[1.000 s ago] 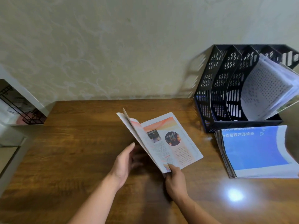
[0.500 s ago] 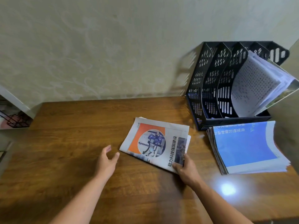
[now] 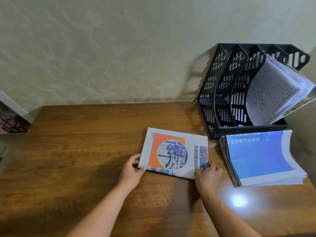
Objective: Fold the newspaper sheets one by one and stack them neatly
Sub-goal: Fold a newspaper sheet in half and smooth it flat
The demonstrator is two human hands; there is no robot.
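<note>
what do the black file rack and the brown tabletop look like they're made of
The black slotted file rack looks like moulded plastic: thin curved dividers with punched slots and a dull sheen. The brown tabletop looks like wood or a wood-grain laminate: streaky grain, glossy enough to mirror a lamp; which of the two is unclear.

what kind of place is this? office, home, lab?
Probably a home or small-office desk. Signs: a wooden desk against a patterned wall, a black slotted file rack holding papers, and a stack of folded newspapers beside it. Nothing looks industrial.
</note>
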